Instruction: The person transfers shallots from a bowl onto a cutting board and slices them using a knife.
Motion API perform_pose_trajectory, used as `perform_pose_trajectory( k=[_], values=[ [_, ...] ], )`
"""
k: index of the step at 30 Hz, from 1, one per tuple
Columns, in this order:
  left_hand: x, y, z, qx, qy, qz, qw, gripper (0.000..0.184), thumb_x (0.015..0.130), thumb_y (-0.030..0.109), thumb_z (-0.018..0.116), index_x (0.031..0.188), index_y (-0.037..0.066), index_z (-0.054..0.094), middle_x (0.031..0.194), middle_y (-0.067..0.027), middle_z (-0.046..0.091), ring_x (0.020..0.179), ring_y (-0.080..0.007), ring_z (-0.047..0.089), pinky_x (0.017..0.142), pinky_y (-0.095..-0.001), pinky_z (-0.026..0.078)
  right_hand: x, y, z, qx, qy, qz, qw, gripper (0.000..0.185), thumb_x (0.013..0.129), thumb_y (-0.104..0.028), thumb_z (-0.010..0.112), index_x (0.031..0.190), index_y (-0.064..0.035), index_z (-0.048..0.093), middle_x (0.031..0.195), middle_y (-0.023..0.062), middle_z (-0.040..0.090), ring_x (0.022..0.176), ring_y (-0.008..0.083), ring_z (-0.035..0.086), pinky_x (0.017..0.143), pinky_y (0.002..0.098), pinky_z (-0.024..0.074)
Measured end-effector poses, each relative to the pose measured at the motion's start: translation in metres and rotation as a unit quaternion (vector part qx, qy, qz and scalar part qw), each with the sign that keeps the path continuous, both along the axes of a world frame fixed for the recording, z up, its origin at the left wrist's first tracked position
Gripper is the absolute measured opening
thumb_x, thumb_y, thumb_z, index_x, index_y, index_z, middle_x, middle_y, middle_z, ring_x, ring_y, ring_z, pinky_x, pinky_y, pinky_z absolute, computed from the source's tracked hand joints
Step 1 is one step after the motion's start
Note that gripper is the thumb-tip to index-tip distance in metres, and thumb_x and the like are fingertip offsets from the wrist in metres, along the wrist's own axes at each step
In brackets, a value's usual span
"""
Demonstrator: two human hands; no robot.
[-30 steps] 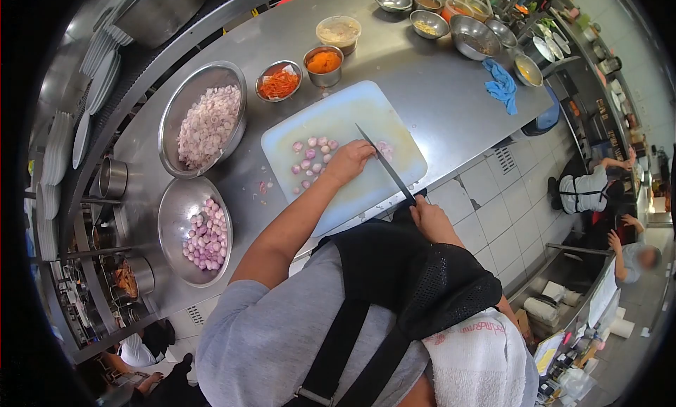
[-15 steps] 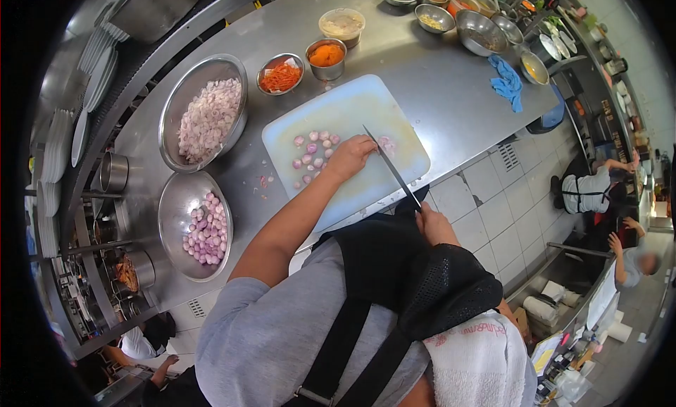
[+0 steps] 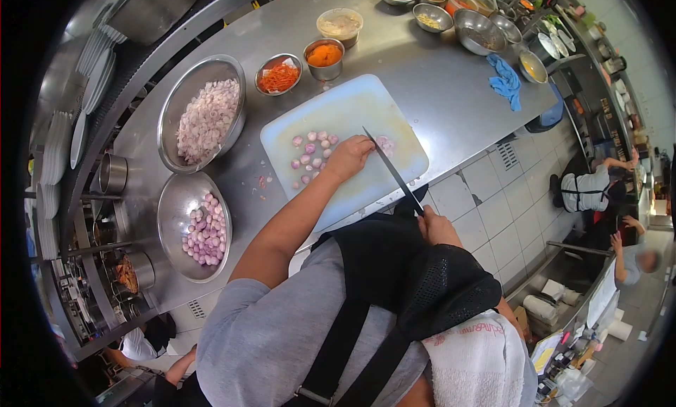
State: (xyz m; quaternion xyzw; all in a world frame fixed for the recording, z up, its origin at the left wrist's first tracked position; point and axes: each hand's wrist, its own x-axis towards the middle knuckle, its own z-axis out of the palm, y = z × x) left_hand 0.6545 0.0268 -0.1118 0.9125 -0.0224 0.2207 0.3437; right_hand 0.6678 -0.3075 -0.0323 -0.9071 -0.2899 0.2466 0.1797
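My right hand [image 3: 438,228] is wrapped round the handle of a long kitchen knife [image 3: 396,172], whose blade lies slanted over a white cutting board [image 3: 352,101]. My left hand [image 3: 353,157] is closed, its fingertips bunched against the near side of the blade. Whatever they pinch is hidden under the fingers. Just beyond the blade are sliced shallots [image 3: 384,146]. Several whole peeled shallots [image 3: 310,148] lie on the board to the left of my left hand.
Left of the board stand a metal bowl of chopped shallots [image 3: 209,118] and a bowl of whole shallots [image 3: 205,231]. Behind it are orange shreds [image 3: 279,77], a cup of orange food [image 3: 324,55] and a lidded tub [image 3: 339,23]. A blue cloth [image 3: 505,83] lies right. Other people work nearby.
Both hands and the knife stay in nearly the same place. At the lower left, another person's arm has shifted to the right.
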Motion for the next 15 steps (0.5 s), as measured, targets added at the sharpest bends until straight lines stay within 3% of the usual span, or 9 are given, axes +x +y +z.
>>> perform_pose_trajectory(
  k=[4,8,15],
  values=[
    [-0.003,-0.001,0.000,0.005,-0.008,-0.003,1.000,0.011,0.087,0.000,0.071,0.098,0.002,0.073,0.104,-0.0132,0.073,0.098,-0.0335,0.071,0.086,-0.0419,0.059,0.010,0.015,-0.036,0.030,-0.023,0.006,0.999,0.021,0.105,-0.024,0.061,0.109,-0.0036,0.057,0.085,0.0298,0.071,0.083,0.0528,0.068,0.075,0.0608,0.0540],
    [-0.002,-0.002,0.002,-0.001,-0.009,-0.003,1.000,0.011,0.088,0.001,0.070,0.099,0.001,0.073,0.105,-0.0139,0.073,0.098,-0.0345,0.070,0.086,-0.0427,0.059,0.018,0.015,-0.011,0.038,-0.013,0.025,0.999,0.023,0.106,-0.027,0.058,0.111,-0.0045,0.055,0.082,0.0312,0.070,0.083,0.0541,0.068,0.074,0.0643,0.0529],
    [0.000,-0.001,-0.005,0.008,-0.009,0.007,1.000,0.013,0.086,-0.002,0.073,0.099,0.003,0.074,0.105,-0.0132,0.074,0.098,-0.0325,0.071,0.087,-0.0405,0.059,0.004,-0.010,0.010,0.038,0.022,0.004,0.999,0.024,0.106,-0.025,0.060,0.111,-0.0027,0.057,0.085,0.0304,0.071,0.083,0.0532,0.069,0.074,0.0606,0.0546]
  ],
)
